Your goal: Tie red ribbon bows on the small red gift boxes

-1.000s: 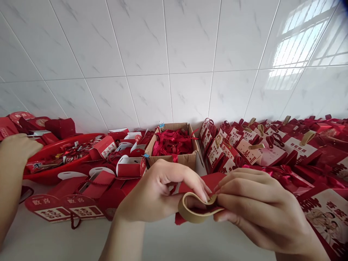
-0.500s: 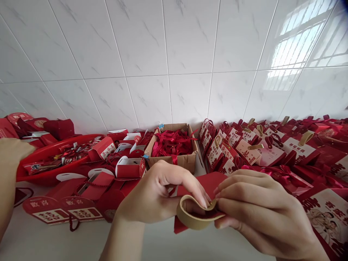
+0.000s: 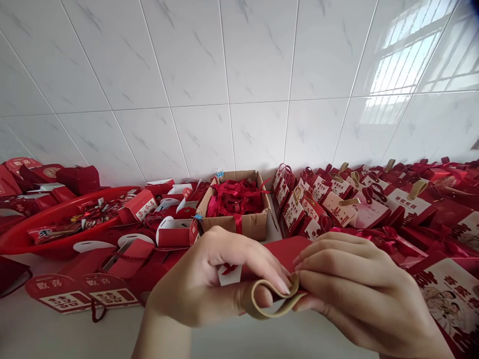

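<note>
A tan strap handle (image 3: 262, 314) is bent into a loop in front of me. My left hand (image 3: 220, 279) pinches the strap, with its thumb inside the loop and its fingers pressing the upper part. On the other side, my right hand (image 3: 359, 289) closes its fingertips and thumb over the strap's ends. Behind the fingers shows a red gift box (image 3: 288, 249), mostly hidden by both hands. How the strap joins the box cannot be seen.
A cardboard box of red ribbons (image 3: 235, 199) stands ahead by the tiled wall. To the left are a red basin of sweets (image 3: 18, 239) and opened red boxes (image 3: 82, 294). Rows of closed gift boxes with handles (image 3: 340, 209) fill the right side.
My left thumb has pushed further through the strap loop, which is now narrower. Another person's arm over the basin at the left has gone out of view.
</note>
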A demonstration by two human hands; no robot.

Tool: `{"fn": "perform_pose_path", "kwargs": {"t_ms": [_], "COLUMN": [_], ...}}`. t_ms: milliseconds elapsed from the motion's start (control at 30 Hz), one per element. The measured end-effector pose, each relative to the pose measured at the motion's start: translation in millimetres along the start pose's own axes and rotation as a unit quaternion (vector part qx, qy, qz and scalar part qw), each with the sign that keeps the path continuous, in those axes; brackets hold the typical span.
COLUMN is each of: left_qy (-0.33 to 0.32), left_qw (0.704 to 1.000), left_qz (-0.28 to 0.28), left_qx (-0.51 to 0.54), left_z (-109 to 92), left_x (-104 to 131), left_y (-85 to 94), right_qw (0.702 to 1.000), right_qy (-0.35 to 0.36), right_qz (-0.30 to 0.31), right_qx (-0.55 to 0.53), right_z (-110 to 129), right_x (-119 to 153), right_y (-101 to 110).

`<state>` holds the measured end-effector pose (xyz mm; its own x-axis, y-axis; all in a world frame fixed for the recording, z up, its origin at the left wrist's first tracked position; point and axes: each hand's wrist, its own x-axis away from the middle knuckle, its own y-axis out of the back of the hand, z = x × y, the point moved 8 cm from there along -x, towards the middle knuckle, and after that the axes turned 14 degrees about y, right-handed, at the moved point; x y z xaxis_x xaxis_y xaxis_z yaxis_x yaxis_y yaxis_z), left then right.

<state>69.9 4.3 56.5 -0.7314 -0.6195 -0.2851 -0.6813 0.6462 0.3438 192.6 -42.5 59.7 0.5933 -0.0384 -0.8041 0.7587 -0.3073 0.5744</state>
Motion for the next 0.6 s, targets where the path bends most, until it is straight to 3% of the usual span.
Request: {"fn": "perform_pose_path", "kwargs": {"t_ms": [167,300,400,500,600], "left_qy": [-0.022,-0.097,-0.136,-0.152,-0.191], "left_qw": [0.999,0.988,0.973,0.968,0.959], "left_qz": [0.0,-0.107,-0.172,-0.186,-0.187], "left_qx": [-0.036,-0.055,-0.063,-0.074,-0.094], "left_z": [-7,-11,-11,-11,-16], "left_x": [0,-6,-8,-8,-4], "left_y": [-5.3,-2.8,-0.9,-0.3,0.4], "right_qw": [0.999,0.995,0.991,0.984,0.985], "right_qy": [0.004,0.018,-0.022,-0.083,-0.07], "right_qz": [-0.03,-0.08,-0.129,-0.16,-0.152], "right_qx": [0.026,0.053,0.035,-0.005,-0.036], "right_z": [0,1,-6,-16,-15], "right_x": [-1,-4,-1,4,1], "right_y": [5,12,16,15,10]}}
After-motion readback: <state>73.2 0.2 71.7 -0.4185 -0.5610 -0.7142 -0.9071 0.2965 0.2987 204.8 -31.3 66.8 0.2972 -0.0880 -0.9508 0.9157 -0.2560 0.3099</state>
